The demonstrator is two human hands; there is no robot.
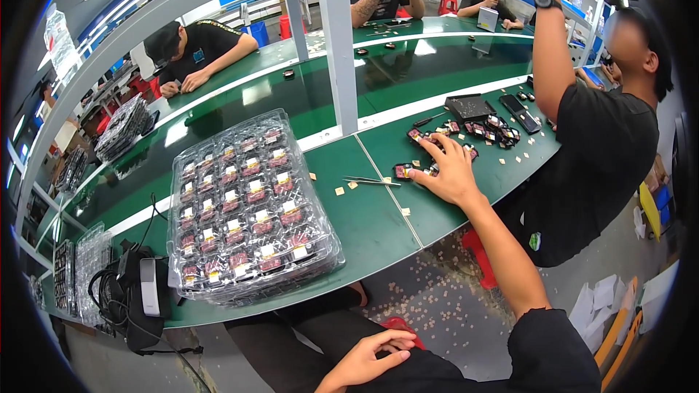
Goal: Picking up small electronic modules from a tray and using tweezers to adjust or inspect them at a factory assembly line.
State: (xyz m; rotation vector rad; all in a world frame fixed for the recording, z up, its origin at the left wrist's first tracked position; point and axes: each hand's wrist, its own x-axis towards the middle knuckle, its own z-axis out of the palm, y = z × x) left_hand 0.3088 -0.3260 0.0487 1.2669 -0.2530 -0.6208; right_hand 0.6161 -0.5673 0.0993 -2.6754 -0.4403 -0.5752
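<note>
My right hand (451,175) reaches over the green table with its fingers spread and curved. Its thumb and fingertips lie on or just above a loose group of small black devices (405,170) with red and yellow labels; whether any is gripped does not show. More of these devices (502,133) lie beyond the hand. My left hand (375,358) rests over my lap, empty, with its fingers loosely bent. Metal tweezers (371,181) lie left of the right hand. Further left, a stack of clear plastic trays (251,204) holds similar labelled devices.
A black box (468,107) and a phone (520,113) lie beyond the devices. A black bag (138,295) with cables sits left of the trays. A white post (336,44) rises mid-table. A co-worker (597,145) sits close on the right, one arm raised. Small beige squares litter table and floor.
</note>
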